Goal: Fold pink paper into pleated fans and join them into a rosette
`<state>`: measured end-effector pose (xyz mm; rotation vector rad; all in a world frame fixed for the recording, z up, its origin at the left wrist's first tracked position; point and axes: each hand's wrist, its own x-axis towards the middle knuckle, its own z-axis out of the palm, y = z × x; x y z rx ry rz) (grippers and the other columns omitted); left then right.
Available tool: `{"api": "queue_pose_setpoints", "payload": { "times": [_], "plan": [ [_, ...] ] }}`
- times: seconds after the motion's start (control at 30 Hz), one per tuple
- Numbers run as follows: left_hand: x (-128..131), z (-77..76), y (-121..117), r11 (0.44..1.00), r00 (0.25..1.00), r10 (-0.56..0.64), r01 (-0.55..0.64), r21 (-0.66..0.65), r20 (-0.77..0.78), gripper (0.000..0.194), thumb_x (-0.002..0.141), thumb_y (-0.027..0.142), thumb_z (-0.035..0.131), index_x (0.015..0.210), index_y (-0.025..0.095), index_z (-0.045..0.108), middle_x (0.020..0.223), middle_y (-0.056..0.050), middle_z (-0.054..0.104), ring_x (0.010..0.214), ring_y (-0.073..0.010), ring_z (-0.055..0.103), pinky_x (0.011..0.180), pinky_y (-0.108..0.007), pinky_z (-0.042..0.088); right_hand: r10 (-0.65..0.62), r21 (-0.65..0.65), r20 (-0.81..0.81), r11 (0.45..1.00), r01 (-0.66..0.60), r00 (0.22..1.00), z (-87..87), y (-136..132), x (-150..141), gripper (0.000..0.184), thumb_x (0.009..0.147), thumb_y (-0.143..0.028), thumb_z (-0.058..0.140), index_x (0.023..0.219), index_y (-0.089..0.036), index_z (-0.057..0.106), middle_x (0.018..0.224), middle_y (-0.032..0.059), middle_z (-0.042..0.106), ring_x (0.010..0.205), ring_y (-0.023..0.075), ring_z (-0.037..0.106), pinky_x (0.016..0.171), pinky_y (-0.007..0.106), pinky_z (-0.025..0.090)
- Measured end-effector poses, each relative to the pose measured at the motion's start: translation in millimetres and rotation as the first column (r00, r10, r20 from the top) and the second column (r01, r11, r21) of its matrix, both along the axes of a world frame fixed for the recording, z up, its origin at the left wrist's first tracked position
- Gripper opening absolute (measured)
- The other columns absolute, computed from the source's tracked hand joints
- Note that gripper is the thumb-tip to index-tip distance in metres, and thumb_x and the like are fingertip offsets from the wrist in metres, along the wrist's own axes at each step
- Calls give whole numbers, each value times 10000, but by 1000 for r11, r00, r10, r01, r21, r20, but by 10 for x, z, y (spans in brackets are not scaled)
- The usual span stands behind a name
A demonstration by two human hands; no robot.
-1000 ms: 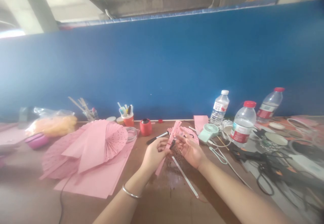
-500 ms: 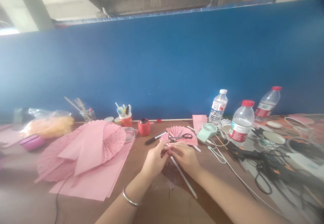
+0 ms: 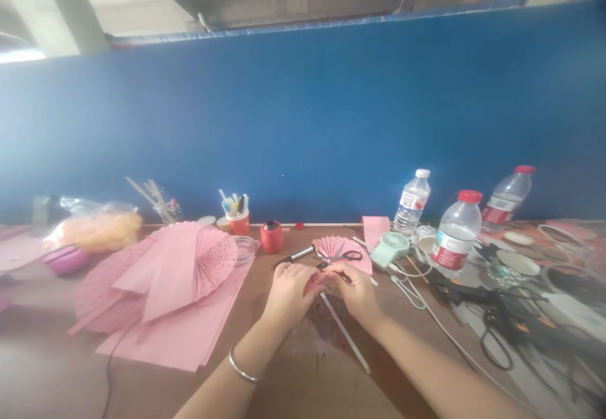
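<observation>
My left hand (image 3: 291, 289) and my right hand (image 3: 355, 289) meet at the middle of the table, both closed on a small piece of pink paper (image 3: 320, 278). Fingers cover most of that paper. Just beyond them, black-handled scissors (image 3: 351, 255) lie across a pleated pink paper fan (image 3: 334, 245) with dark dots. A black and silver marker (image 3: 296, 255) rests beside the fan, behind my left hand. From under my hands a narrow white strip (image 3: 348, 337) runs toward me on the tabletop.
Larger pink fans and sheets (image 3: 165, 280) are piled at left, near a red pen cup (image 3: 239, 222) and a red round container (image 3: 271, 238). At right stand a mint mini fan (image 3: 391, 248), water bottles (image 3: 457, 233) and tangled cables (image 3: 495, 337). A blue partition (image 3: 303, 122) backs the table.
My left hand has turned, its back now more upward and its fingers folded over the pink paper. Both hands stay together in nearly the same place. The view has shifted slightly.
</observation>
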<state>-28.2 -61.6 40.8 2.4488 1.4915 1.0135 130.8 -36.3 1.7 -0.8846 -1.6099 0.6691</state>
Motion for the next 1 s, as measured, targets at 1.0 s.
{"api": "queue_pose_setpoints", "payload": {
  "times": [1.0],
  "plan": [
    [-262,-209,204,998,974,-52,59,-25,220,191,826,198,459,873,209,644,749,-8,625,705,-130,558,671,-234,420,118,-25,270,993,-116,956,34,101,160,212,827,-367,485,858,-201,613,817,24,653,762,177,589,676,254,419]
  ]
}}
